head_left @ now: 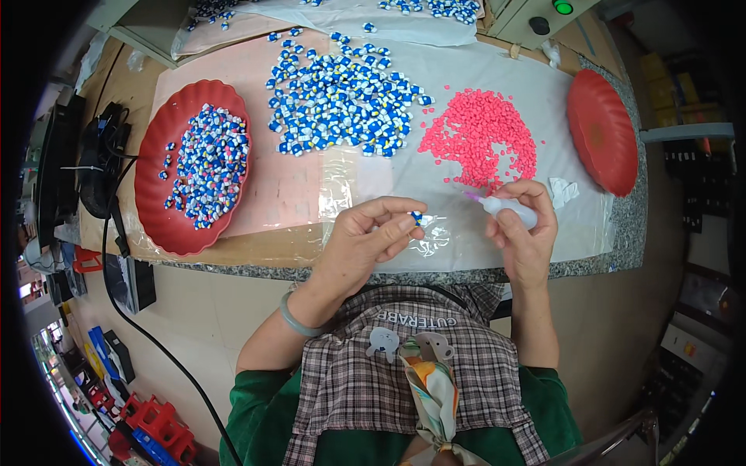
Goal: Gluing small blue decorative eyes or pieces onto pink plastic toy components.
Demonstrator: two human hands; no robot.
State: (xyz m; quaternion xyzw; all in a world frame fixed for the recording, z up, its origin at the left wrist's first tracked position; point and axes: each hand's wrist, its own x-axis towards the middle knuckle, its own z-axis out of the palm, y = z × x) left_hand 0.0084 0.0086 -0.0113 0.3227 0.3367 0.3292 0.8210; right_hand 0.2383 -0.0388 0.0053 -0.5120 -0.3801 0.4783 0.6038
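Between the thumb and fingers of my left hand (369, 237) is a small blue-and-white piece (417, 218). My right hand (527, 237) is closed around a white squeeze bottle (514, 213), tilted so that its thin purple tip points left. That tip is apart from the piece and close to the near edge of a spread of small pink pieces (486, 128). Beyond my left hand lies a wide heap of blue-and-white pieces (342, 101), some with a bit of yellow.
A red scalloped tray (148, 206) on the left holds many blue-and-white pieces with pink bits. Another red tray (602, 132) stands at the right. Crumpled white tissue (562, 191) lies beside the pink spread. A black cable (155, 342) hangs past the table's left side.
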